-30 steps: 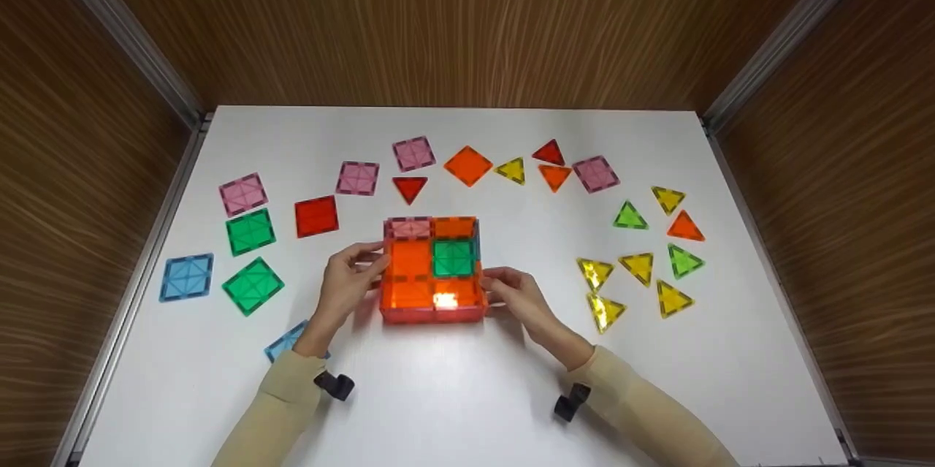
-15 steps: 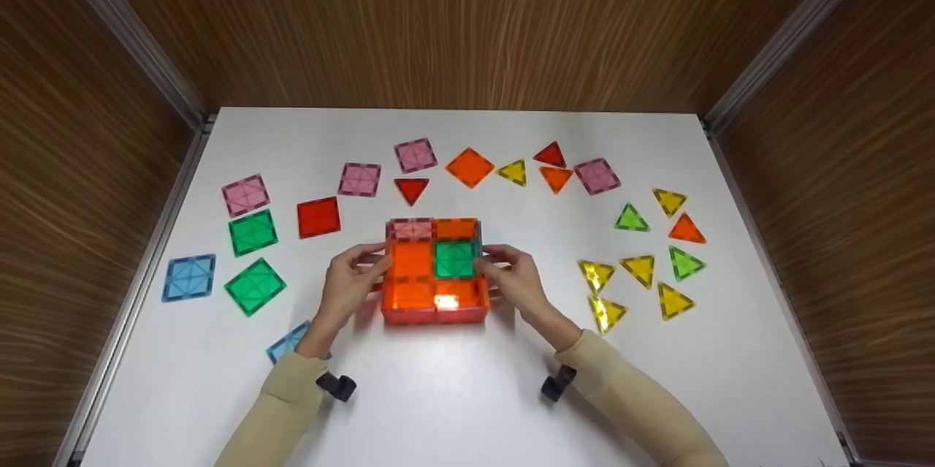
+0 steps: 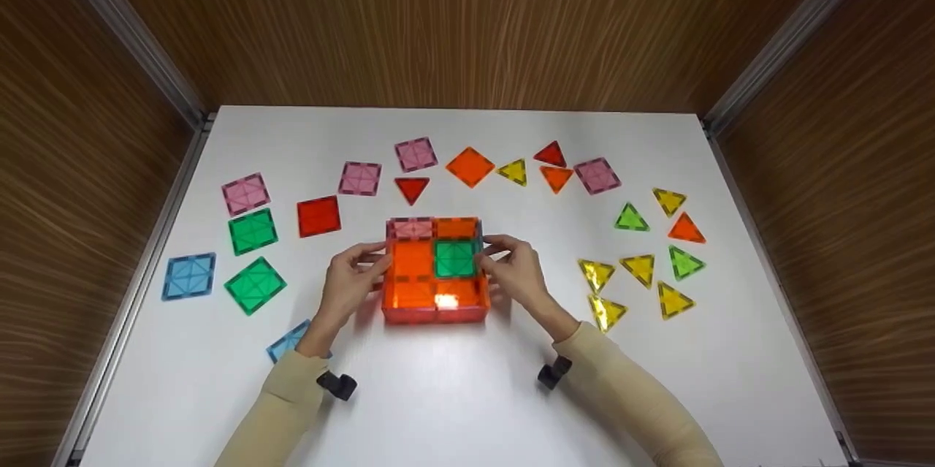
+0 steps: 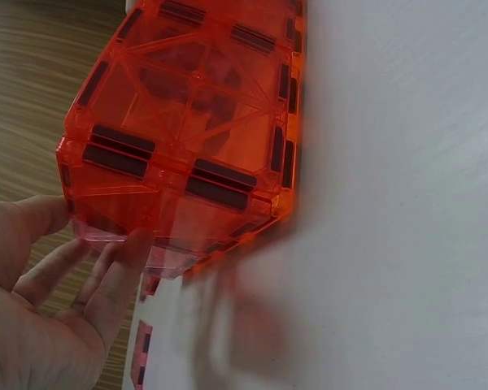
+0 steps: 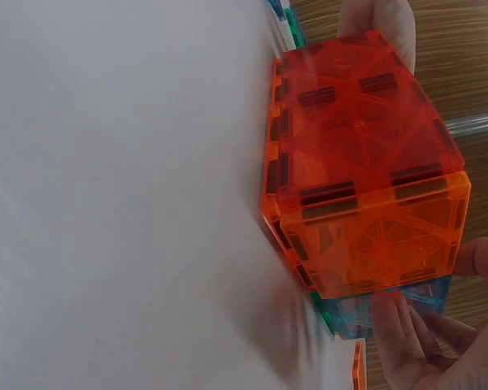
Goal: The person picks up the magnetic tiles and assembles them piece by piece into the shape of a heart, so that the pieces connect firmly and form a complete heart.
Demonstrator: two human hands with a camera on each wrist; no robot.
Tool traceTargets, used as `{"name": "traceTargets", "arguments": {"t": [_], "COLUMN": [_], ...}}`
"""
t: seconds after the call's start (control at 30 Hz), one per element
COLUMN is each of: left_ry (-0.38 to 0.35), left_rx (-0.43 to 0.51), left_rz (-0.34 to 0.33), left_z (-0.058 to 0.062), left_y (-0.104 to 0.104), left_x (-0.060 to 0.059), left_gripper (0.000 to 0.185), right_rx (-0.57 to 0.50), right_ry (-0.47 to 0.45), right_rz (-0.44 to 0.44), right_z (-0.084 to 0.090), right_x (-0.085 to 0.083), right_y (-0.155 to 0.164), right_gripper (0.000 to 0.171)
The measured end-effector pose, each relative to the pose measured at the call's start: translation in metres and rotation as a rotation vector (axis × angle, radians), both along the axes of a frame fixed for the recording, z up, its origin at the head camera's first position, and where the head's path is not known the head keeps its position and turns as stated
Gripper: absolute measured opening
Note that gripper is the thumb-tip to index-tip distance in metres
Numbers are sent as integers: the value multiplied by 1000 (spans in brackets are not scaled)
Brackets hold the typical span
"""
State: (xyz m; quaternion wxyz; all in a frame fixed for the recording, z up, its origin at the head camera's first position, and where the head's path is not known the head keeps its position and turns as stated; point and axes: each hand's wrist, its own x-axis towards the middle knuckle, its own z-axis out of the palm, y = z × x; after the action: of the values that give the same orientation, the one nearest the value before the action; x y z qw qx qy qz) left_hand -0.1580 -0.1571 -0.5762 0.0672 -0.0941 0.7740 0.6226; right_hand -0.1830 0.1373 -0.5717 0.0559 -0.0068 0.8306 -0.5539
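Note:
A box built from translucent magnetic tiles [image 3: 413, 294] sits on the white table, with red, orange, pink and blue walls. Orange tiles and one green tile [image 3: 454, 259] show inside its outline from above. My left hand [image 3: 349, 283] holds the left wall, thumb at the upper edge and fingers along the outside. On the opposite side, my right hand [image 3: 517, 274] grips the right wall. In the right wrist view its fingers lie against a blue tile [image 5: 355, 314], beside an orange wall tile [image 5: 377, 240]. Part of each hand's contact is hidden by the walls.
Loose square tiles lie left and behind, among them a red square [image 3: 318, 216], a green square [image 3: 256, 285] and a blue square [image 3: 188, 276]. Several triangles, such as a yellow triangle [image 3: 673, 300], are scattered at right. Wood-patterned panels [image 3: 467, 28] enclose the table.
My right hand has moved back along the box's right side, its thumb now at the wall's upper edge. My left hand keeps its hold, and the box has hardly shifted.

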Motion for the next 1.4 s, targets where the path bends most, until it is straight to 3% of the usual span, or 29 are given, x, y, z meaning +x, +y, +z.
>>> {"name": "traceTargets", "arguments": {"t": [0.23, 0.43, 0.67, 0.9, 1.4], "left_ry": [-57, -45, -27, -4, 71], "left_rx": [-23, -9, 5, 23, 75], "left_rz": [-15, -32, -33, -19, -68], "left_z": [2, 1, 0, 0, -3], "left_y": [0, 0, 5, 16, 54], "left_x": [-1, -1, -3, -5, -15], "left_gripper": [45, 47, 47, 45, 43], "right_rx": [3, 15, 32, -9, 68], "right_ry": [18, 19, 39, 53, 131], "right_rz": [14, 41, -19, -1, -139], "right_z": [1, -1, -2, -4, -5], "right_x": [1, 5, 6, 5, 8], "right_y": [3, 6, 11, 15, 46], "right_gripper": [38, 40, 33, 37, 28]}}
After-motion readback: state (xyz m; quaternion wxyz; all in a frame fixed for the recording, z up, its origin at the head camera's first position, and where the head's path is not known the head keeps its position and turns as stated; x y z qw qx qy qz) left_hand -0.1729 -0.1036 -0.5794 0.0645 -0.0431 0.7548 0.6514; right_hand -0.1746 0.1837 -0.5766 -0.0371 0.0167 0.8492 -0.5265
